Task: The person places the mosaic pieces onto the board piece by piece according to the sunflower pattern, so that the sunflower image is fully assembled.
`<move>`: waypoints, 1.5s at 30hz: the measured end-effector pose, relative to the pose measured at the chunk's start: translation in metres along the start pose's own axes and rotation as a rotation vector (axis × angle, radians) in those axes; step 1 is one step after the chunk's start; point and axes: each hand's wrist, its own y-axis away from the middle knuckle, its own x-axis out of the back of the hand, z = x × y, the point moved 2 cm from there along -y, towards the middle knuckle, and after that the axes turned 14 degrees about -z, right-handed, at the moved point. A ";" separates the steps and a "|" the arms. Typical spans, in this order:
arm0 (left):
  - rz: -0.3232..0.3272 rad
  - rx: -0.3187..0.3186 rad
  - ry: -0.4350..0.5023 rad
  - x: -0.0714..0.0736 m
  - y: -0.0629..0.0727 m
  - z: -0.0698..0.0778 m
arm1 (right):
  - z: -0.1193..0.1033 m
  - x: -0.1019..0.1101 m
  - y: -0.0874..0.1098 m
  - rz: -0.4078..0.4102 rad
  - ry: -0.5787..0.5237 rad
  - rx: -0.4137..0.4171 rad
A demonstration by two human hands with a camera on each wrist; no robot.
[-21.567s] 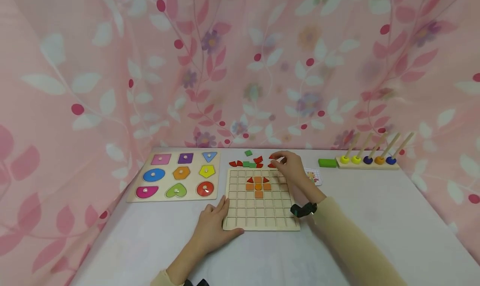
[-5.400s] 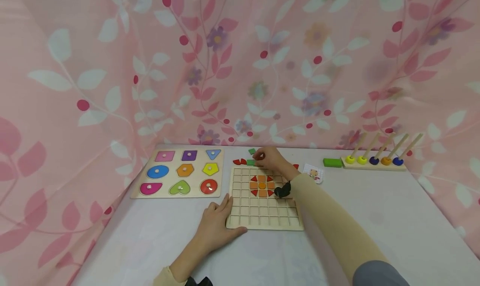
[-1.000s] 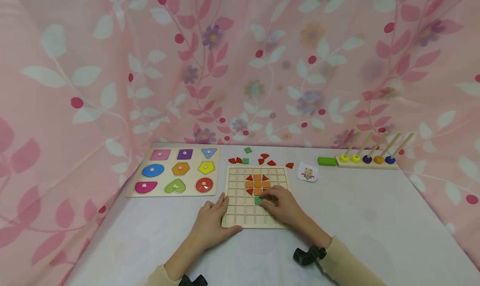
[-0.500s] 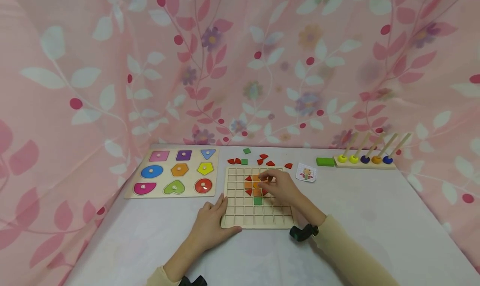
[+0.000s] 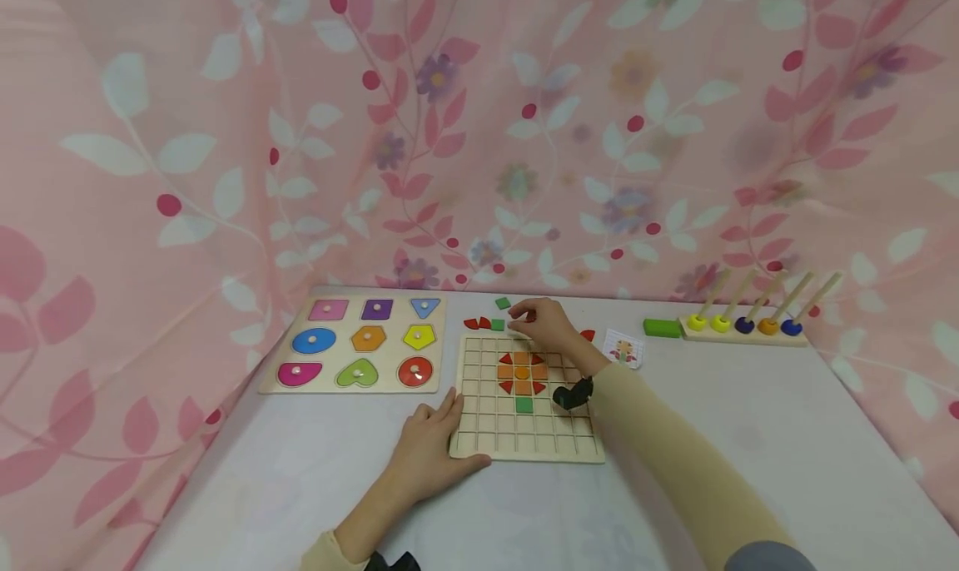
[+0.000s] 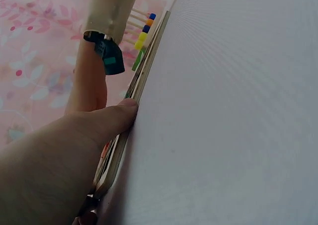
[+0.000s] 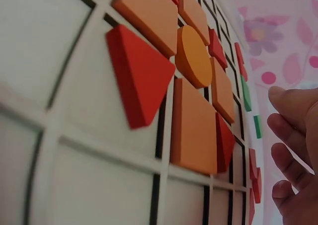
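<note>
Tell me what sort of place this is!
Probably a play or learning corner, though I can't tell whether it's at home or school. On the white table are a shape puzzle, a grid board and a peg stacker.

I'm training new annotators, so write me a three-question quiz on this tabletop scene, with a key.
1. Which hand touches the left edge of the gridded board?
2. True or false: the green square tile on the board lies nearer the person than the orange disc.
3. What colour is the heart piece on the knobbed puzzle board: A) blue, B) green, C) purple?

Key: 1. The left hand; 2. True; 3. B.
</note>
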 end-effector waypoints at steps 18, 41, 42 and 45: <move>-0.015 0.025 0.013 0.002 0.002 0.001 | -0.004 -0.017 -0.027 -0.120 -0.014 -0.087; 0.002 0.008 0.009 0.003 0.002 0.003 | -0.011 -0.012 -0.025 -0.130 0.064 -0.077; 0.001 0.008 0.011 0.003 0.002 0.003 | -0.012 -0.012 -0.023 -0.124 0.064 -0.071; 0.000 0.008 0.012 0.003 0.003 0.003 | -0.015 -0.011 -0.017 -0.103 0.063 -0.053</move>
